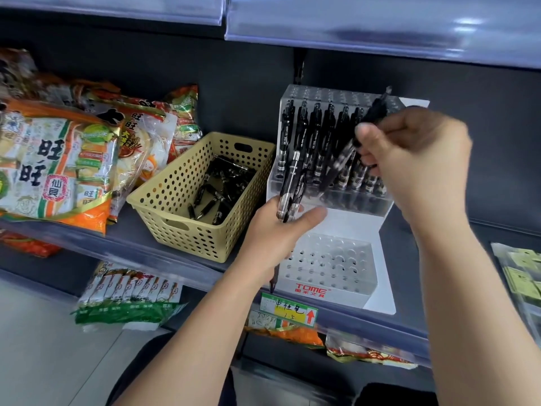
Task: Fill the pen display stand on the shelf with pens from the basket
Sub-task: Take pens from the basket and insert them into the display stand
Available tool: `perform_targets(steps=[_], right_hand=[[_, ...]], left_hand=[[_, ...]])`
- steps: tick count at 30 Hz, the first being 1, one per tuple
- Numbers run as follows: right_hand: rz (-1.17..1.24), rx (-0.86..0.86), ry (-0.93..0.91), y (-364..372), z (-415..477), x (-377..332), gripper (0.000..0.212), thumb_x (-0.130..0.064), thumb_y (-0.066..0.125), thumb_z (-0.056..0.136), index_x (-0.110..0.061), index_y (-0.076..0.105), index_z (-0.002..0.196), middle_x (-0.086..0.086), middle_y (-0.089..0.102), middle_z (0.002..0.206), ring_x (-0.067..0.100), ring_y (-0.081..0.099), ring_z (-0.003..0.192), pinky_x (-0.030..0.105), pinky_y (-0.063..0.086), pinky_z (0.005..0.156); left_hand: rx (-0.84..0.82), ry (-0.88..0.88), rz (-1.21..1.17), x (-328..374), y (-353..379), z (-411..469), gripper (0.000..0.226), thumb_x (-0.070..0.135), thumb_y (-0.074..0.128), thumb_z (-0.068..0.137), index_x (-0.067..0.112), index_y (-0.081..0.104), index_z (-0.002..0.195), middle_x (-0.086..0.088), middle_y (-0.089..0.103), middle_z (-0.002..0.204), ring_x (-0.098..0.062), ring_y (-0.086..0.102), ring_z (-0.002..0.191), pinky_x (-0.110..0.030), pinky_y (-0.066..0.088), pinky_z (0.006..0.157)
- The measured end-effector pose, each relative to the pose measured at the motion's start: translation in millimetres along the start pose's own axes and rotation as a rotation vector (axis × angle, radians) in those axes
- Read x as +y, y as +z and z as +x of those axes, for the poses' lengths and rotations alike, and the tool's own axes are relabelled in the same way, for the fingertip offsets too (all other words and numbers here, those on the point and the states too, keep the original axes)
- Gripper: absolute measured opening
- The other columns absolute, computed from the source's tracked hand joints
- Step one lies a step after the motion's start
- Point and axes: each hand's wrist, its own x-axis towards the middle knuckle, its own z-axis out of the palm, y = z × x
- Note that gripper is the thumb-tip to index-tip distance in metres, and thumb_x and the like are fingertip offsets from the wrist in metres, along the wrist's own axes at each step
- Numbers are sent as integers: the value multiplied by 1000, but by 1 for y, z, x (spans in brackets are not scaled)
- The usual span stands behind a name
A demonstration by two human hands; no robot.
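Observation:
A clear tiered pen display stand (333, 268) sits on the shelf; its upper tier holds a row of black pens (317, 142), its lower front tier shows bare holes. My right hand (415, 165) grips one black pen (371, 118), tilted, over the right end of the upper tier. My left hand (281, 230) holds a small bunch of black pens (292, 186) upright in front of the stand's left side. A yellow perforated basket (164, 200) to the left holds several loose black pens (218, 191).
Snack bags (58, 162) fill the shelf left of the basket. A green and yellow price tag (288, 310) hangs on the shelf edge below the stand. More packets (131, 291) lie on the lower shelf. An upper shelf edge (380, 27) overhangs the stand.

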Motion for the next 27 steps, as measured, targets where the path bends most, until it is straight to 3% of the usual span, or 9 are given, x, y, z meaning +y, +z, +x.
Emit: perform_targets(steps=[3,5,7,12,17,22,24,27], right_hand=[[-119,162,-96,-2,-1,-1,22,-41,69,78,-23,61,69,-11,63,62,14,63,60,34,54,68],[-151,196,-145,-1,-4,-3,19,-39,68,81,-23,62,73,-18,54,59,6,56,55,22,48,65],[-147,221,-171,0,-6,-3,20,-37,67,82,-18,66,77,-23,50,59,-1,51,53,19,44,64],[-172,198,-191,7,-8,-3,21,-36,67,83,-16,69,78,-17,53,59,8,55,56,25,48,65],[-275,98,-171,18,-13,1,26,-38,65,85,-15,70,75,-18,47,52,11,53,56,24,36,60],[-377,43,-212,29,-15,12,38,-38,63,87,-7,67,67,5,61,54,27,53,52,30,35,54],[-411,45,-228,31,-15,14,40,-39,61,89,-7,64,65,7,60,53,28,49,49,28,31,52],[-424,44,-233,34,-14,16,42,-38,60,90,-6,62,63,8,57,51,30,48,48,30,38,53]], left_hand=[[2,-61,-73,2,2,0,21,36,56,92,17,53,83,4,43,56,-13,34,45,-27,30,46],[15,-96,-103,3,3,-1,18,30,49,97,14,53,89,2,44,59,-12,36,44,-26,31,45],[30,-112,-112,3,4,-1,15,24,46,99,14,53,90,1,45,60,-11,37,44,-26,31,45],[65,-102,-117,2,3,0,16,22,44,100,14,52,89,0,45,61,-13,36,46,-26,31,46],[97,-97,-143,1,1,1,15,23,46,99,14,53,89,0,45,62,-13,35,47,-27,30,47],[106,-78,-148,1,0,3,16,23,46,99,14,53,88,0,45,61,-14,35,48,-28,29,48],[106,-69,-145,1,0,3,16,23,46,99,14,53,87,0,45,61,-15,35,47,-29,29,48],[102,-63,-148,1,-1,3,16,23,46,99,15,54,88,-1,45,62,-14,35,48,-28,29,48]])
